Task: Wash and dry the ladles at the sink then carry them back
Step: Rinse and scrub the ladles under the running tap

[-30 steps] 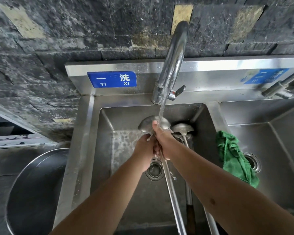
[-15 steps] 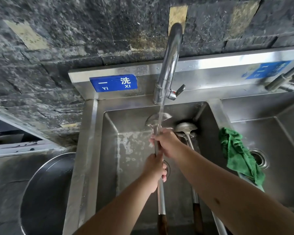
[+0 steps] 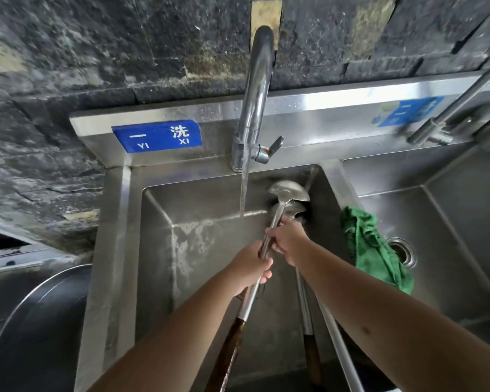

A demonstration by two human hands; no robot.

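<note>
1. Two hands grip one long steel ladle (image 3: 277, 210) over the left sink basin (image 3: 210, 250): the left hand (image 3: 249, 267) has its fingers wrapped round the shaft, and the right hand (image 3: 287, 241) pinches it higher up.
2. Its bowl sits right of the running water stream (image 3: 244, 188) from the tap (image 3: 256, 89).
3. Another ladle (image 3: 296, 212) lies beneath it.
4. Green cloth (image 3: 371, 247) drapes the divider.
</note>
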